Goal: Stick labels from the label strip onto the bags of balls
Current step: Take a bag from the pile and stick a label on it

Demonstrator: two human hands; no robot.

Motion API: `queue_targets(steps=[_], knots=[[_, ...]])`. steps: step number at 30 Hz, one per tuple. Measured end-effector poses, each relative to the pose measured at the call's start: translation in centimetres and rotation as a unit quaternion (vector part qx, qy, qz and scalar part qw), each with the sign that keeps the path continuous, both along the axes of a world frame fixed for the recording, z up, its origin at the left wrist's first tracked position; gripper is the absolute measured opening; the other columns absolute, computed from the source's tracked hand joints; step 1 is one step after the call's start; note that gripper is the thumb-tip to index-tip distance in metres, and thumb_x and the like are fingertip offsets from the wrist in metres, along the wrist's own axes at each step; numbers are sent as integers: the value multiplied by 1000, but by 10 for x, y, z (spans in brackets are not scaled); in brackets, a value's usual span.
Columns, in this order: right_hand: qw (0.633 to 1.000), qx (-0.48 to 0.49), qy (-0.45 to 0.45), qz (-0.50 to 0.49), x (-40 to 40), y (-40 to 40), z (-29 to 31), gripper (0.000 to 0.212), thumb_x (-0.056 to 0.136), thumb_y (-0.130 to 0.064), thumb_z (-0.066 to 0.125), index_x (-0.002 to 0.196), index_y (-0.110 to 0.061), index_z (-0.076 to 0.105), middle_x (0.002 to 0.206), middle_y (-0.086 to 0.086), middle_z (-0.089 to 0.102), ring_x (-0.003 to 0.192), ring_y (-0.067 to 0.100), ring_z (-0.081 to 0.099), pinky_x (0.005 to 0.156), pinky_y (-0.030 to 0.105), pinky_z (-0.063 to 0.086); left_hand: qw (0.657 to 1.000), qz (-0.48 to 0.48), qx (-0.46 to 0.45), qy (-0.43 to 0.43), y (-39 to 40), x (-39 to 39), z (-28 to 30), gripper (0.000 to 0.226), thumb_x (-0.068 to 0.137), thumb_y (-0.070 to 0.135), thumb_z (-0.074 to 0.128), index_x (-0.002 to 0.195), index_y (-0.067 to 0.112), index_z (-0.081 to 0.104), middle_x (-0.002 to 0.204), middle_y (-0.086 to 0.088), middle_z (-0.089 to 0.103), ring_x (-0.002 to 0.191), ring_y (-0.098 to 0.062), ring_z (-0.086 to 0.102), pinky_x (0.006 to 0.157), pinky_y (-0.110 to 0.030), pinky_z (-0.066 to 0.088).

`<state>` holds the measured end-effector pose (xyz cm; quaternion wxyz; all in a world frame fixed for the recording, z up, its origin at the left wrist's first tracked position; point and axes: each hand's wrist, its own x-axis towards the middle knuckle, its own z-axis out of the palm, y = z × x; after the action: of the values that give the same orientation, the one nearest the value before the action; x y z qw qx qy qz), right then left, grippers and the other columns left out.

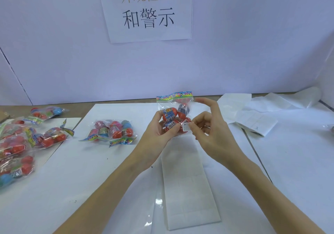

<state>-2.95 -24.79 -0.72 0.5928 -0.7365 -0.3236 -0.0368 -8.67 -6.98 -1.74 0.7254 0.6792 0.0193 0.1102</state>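
The left hand (159, 130) is gripping a bag (174, 114) upright above the table (90, 188). The right hand (209, 130) is pinching a label (186, 126) against the bag's lower right. The label strip (188, 188) is lying just below, on the table.

- The bag of balls (175, 115) is showing clear, crinkly, glossy plastic.
- The label (186, 126) is looking like matt white paper.
- The label strip (188, 185), at six o'clock, is lying as smooth, faintly shiny backing paper.
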Motion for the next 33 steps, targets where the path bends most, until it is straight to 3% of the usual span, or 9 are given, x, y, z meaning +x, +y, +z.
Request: queue_targets(steps=[7,13,15,19,23,26,29,31,33], knots=[[1000,4,-4,-13,-1,3,-5,60,99,-11,67,132,-52,39,84,-8,67,76,14,68,75,33,59,1000,-5,-6,3,1,-1,0,57,90,28,74,140,14,49,129,-13,71,123,-32,67,115,-56,44],[1000,14,17,-22,-3,5,-4,54,100,-12,68,135,-43,42,85,-8,69,79,14,69,80,39,61,1000,-4,3,6,1,0,0,60,89,29,76,141,17,48,129,-10,71,120,-29,69,112,-53,48],[999,10,23,-24,-4,5,-4,52,99,-11,68,137,-39,43,85,-8,69,79,14,70,81,40,61,1000,0,16,9,0,0,1,64,86,34,80,140,20,49,127,-5,72,118,-25,70,109,-46,52],[1000,-6,11,-22,-7,6,-4,53,99,-12,69,139,-34,44,84,-9,67,79,14,70,77,33,60,998,42,45,5,-4,1,0,56,82,34,84,129,29,55,112,9,77,107,-13,74,88,-21,58],[995,-64,-49,-62,-8,7,-5,50,100,-13,67,142,-28,43,87,-10,65,81,9,66,71,20,54,996,76,51,0,-4,2,-2,54,78,33,86,125,28,57,110,5,77,104,-13,74,88,-23,59],[981,-93,-86,-146,-7,5,-5,42,102,-21,63,141,-24,47,106,-6,55,86,4,61,73,22,51,996,79,43,-1,-1,2,-2,47,83,26,84,123,29,58,108,7,77,102,-13,75,85,-21,58],[986,-73,-1,-150,-2,1,1,21,101,-38,63,119,-28,61,103,-8,63,84,2,64,70,17,48,997,78,19,-3,3,2,0,50,83,26,83,126,24,57,114,2,77,104,-20,75,92,-30,60],[990,-50,93,-95,-1,2,3,27,95,-55,63,104,-30,68,87,-8,72,74,6,69,66,22,48,998,67,-3,-9,1,1,1,57,79,28,82,128,17,56,116,-4,77,104,-23,76,96,-38,60],[988,-44,138,-50,-3,5,3,32,91,-56,68,101,-25,69,74,-4,74,62,10,70,60,22,49,999,49,-4,-12,-2,0,3,58,80,29,82,129,14,56,117,-6,77,104,-26,76,96,-39,60]])
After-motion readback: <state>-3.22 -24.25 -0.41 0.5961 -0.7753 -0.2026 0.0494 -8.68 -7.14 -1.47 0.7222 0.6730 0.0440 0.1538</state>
